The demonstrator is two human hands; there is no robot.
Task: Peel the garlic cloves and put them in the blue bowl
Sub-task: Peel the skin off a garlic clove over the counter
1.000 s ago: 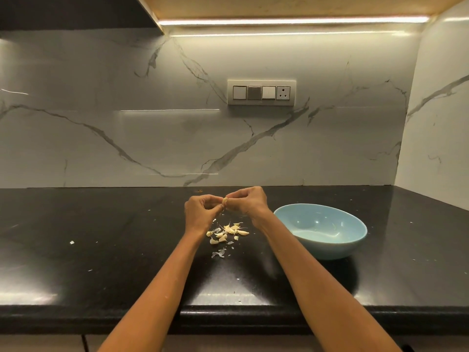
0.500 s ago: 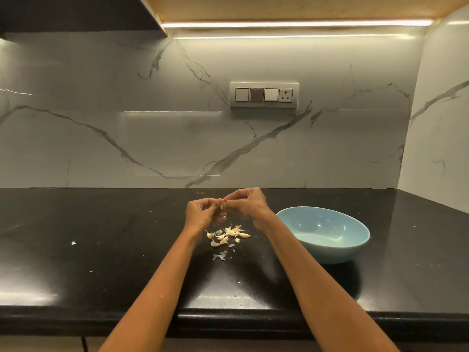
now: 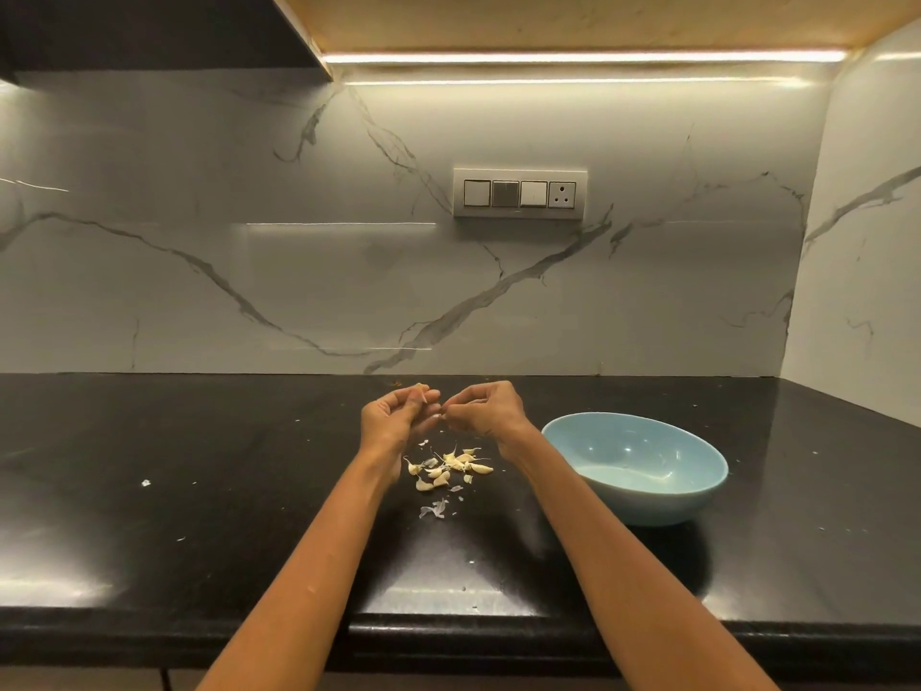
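Pale clove: a small garlic clove [image 3: 422, 391] was pinched in the curled fingers of the left hand [image 3: 393, 416].
Right hand: the right hand [image 3: 486, 408] pinched a bit of skin [image 3: 441, 416] beside the left fingertips.
Change: half a second earlier the fingertips met on the clove; now they had drawn slightly apart.
Pile: cream garlic cloves [image 3: 451, 466] and papery skins lay on the black counter [image 3: 199, 516] below the hands.
Blue bowl: the blue bowl [image 3: 648, 501] sat just right of the pile.
Writing: none readable.
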